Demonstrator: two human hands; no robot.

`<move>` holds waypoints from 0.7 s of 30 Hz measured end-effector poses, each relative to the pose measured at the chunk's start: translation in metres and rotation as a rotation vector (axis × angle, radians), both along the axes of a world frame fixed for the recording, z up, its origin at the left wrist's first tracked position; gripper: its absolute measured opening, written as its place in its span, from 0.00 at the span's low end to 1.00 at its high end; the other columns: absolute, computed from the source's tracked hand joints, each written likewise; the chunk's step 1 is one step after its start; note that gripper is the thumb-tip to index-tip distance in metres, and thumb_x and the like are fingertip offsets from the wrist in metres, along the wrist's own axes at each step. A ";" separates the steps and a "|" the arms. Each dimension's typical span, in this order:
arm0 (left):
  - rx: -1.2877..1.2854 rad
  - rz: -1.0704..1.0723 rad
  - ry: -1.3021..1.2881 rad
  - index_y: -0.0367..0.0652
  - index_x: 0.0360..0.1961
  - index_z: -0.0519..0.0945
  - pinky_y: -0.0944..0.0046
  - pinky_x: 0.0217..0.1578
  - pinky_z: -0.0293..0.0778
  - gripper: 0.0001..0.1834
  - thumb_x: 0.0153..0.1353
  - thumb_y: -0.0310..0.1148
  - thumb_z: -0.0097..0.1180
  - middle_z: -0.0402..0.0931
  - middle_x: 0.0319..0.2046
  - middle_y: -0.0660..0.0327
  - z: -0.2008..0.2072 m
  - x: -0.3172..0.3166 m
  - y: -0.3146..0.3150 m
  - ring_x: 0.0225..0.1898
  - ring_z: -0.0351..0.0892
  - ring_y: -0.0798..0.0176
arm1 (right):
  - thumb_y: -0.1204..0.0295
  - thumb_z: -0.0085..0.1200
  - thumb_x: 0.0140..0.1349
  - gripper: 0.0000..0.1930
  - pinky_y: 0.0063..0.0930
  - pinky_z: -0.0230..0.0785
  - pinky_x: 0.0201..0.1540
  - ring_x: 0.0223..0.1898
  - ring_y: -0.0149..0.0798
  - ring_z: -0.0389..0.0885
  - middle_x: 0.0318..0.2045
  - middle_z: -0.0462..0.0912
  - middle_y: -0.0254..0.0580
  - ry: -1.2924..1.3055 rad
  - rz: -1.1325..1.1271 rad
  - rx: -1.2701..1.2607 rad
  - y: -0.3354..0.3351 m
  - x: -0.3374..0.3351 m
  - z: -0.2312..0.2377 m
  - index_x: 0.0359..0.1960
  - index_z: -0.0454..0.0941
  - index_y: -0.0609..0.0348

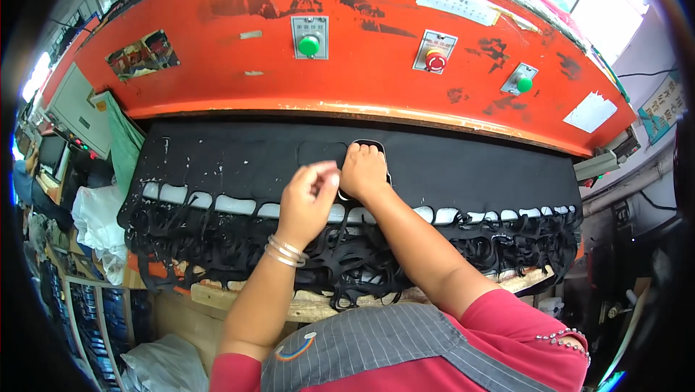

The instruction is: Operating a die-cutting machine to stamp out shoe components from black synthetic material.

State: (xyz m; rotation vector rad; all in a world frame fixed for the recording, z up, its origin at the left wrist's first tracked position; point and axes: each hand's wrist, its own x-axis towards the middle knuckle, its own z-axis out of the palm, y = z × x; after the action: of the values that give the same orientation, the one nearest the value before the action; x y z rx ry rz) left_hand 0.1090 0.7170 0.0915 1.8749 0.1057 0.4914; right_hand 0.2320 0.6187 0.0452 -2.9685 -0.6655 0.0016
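Note:
A black sheet of material (478, 171) lies flat across the press bed. On its middle stands a rounded metal cutting die (383, 149), with a thin rim. My right hand (364, 170) is closed over this die, its fingers bent across the far end, and covers much of it. Just left of it, my left hand (308, 200) is raised a little above the sheet with fingers curled in toward the thumb. Whatever those fingers may hold does not show. A faint rounded outline (318, 152) marks the sheet beside the die.
Along the sheet's near edge runs a row of cut-out gaps, with tangled black offcut strips (347, 254) hanging below. The orange machine front (376, 66) rises behind, bearing two green buttons (309, 46) and a red one (436, 60). White bags (101, 225) are at the left.

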 end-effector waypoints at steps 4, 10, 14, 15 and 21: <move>-0.182 0.063 -0.085 0.40 0.68 0.53 0.63 0.52 0.69 0.32 0.71 0.48 0.40 0.70 0.53 0.46 -0.045 0.061 0.004 0.51 0.75 0.57 | 0.53 0.59 0.49 0.27 0.40 0.71 0.53 0.47 0.53 0.80 0.42 0.82 0.60 0.334 0.012 0.126 0.009 0.025 0.025 0.40 0.79 0.68; 0.204 -0.052 0.190 0.45 0.71 0.49 0.39 0.67 0.35 0.32 0.71 0.49 0.29 0.68 0.60 0.50 -0.081 0.065 -0.020 0.65 0.61 0.51 | 0.74 0.56 0.49 0.10 0.29 0.70 0.33 0.29 0.35 0.78 0.25 0.77 0.40 0.946 -0.143 1.061 -0.044 0.063 0.021 0.35 0.75 0.62; 0.849 -0.004 0.122 0.45 0.58 0.73 0.38 0.67 0.39 0.22 0.65 0.39 0.41 0.65 0.63 0.59 -0.088 0.052 -0.016 0.69 0.54 0.55 | 0.69 0.55 0.60 0.09 0.27 0.69 0.36 0.29 0.32 0.74 0.29 0.76 0.39 0.735 -0.016 1.085 -0.085 0.046 0.064 0.38 0.73 0.60; 0.960 0.055 0.112 0.45 0.58 0.72 0.38 0.67 0.40 0.22 0.63 0.36 0.42 0.65 0.63 0.59 -0.085 0.055 -0.022 0.68 0.55 0.55 | 0.66 0.53 0.64 0.09 0.29 0.69 0.41 0.33 0.31 0.74 0.33 0.76 0.40 0.599 0.116 0.858 -0.100 0.042 0.074 0.38 0.73 0.59; 0.873 -0.284 -0.077 0.49 0.53 0.76 0.33 0.63 0.45 0.21 0.60 0.42 0.52 0.70 0.58 0.62 -0.077 0.058 -0.067 0.64 0.62 0.54 | 0.74 0.63 0.50 0.10 0.44 0.55 0.65 0.64 0.62 0.57 0.63 0.61 0.56 -0.291 0.471 0.060 -0.173 0.026 0.051 0.36 0.80 0.54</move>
State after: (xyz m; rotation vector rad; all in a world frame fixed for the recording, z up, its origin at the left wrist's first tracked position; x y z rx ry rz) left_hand 0.1669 0.6501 0.0142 2.6559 -0.4976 0.4423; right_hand 0.2577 0.4462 0.0962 -2.7024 -1.3560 -0.4098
